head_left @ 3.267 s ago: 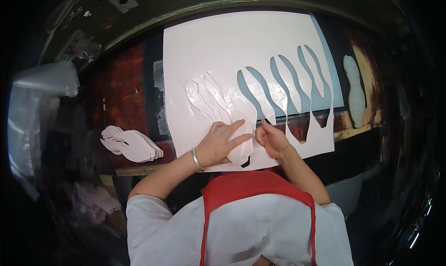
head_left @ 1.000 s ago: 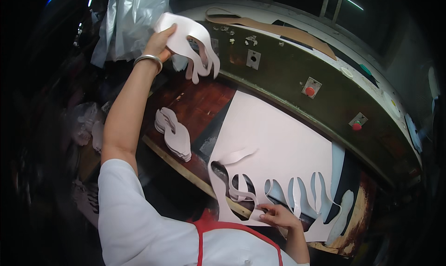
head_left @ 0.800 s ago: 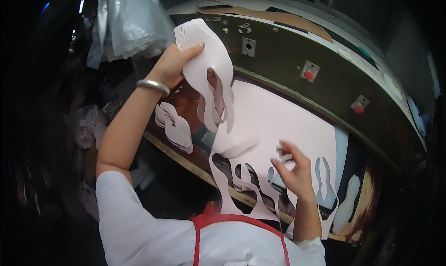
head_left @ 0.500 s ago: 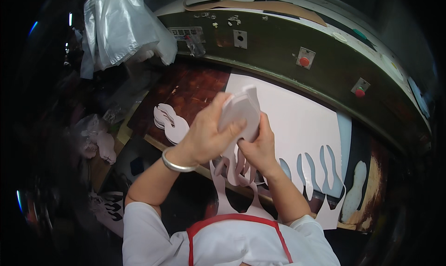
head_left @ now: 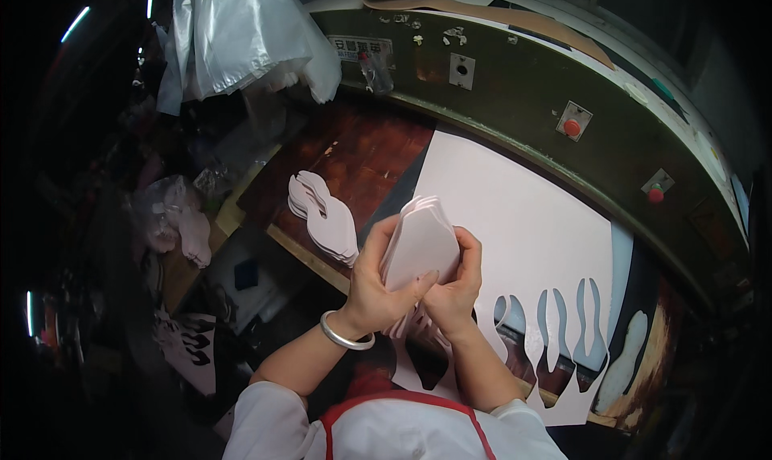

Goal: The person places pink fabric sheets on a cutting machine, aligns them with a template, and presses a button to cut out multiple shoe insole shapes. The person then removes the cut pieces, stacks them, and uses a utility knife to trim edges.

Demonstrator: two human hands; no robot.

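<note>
A stack of pale pink, sole-shaped cut-outs (head_left: 423, 243) is raised in front of my chest, its rounded end upward. My left hand (head_left: 383, 279) wraps the stack's left side, thumb across the front. My right hand (head_left: 457, 287) closes round its right edge lower down. The stack's lower end is partly hidden by my hands. Left of it, on the brown board, lies another pile of pale cut-outs (head_left: 331, 223) with a slit in the far end. Beyond and right of my hands spreads a large pale pink sheet (head_left: 515, 211) with curved openings along its near side.
A dark green machine beam (head_left: 515, 82) with red buttons crosses the back. Clear plastic bags (head_left: 241, 42) hang at upper left. A whitish sole-shaped piece (head_left: 624, 363) lies at the board's right end. Cut scrap (head_left: 189, 347) sits low on the left.
My hands have come lower and nearer my body with the stack, which now stands more upright. The view has shifted, so the surroundings appear farther right.
</note>
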